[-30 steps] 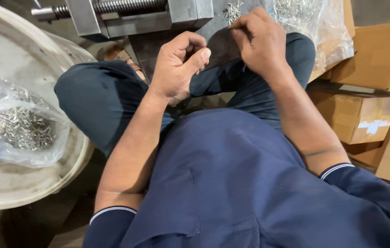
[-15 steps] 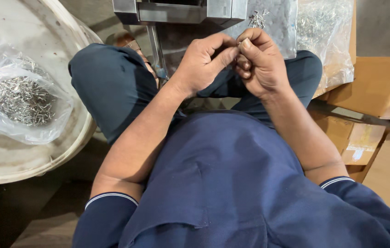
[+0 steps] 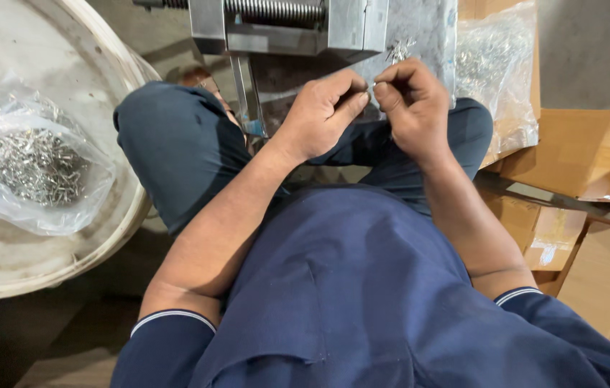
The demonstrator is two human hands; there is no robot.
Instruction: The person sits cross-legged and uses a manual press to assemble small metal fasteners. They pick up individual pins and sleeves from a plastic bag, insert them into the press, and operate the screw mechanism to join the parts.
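Just above the centre of the frame the left hand point(image 3: 323, 111) and the right hand point(image 3: 413, 108) meet fingertip to fingertip, each grip pinched nearly shut on something small; only a sliver of bright metal shows between the fingers, and its shape cannot be made out. Directly above the right hand, a small cluster of shiny metal pieces point(image 3: 400, 50) lies on a grey metal plate point(image 3: 427, 29), too small to tell apart. At the top edge a steel machine block point(image 3: 283, 29) with a threaded screw shaft point(image 3: 272, 8) is cut off by the frame. In the upper right a clear plastic bag point(image 3: 495, 79), crinkled and glinting, holds more small metal parts and leans against brown cardboard boxes point(image 3: 585, 154), whose flaps run down the right side; one box carries a pale tape patch. At the left, a second clear bag of metal pieces point(image 3: 31, 169) rests in a large round off-white tub point(image 3: 67, 266), its rim scuffed and partly out of frame. The person's dark blue shirt point(image 3: 348, 302) fills the lower half, hiding the lap and floor below.
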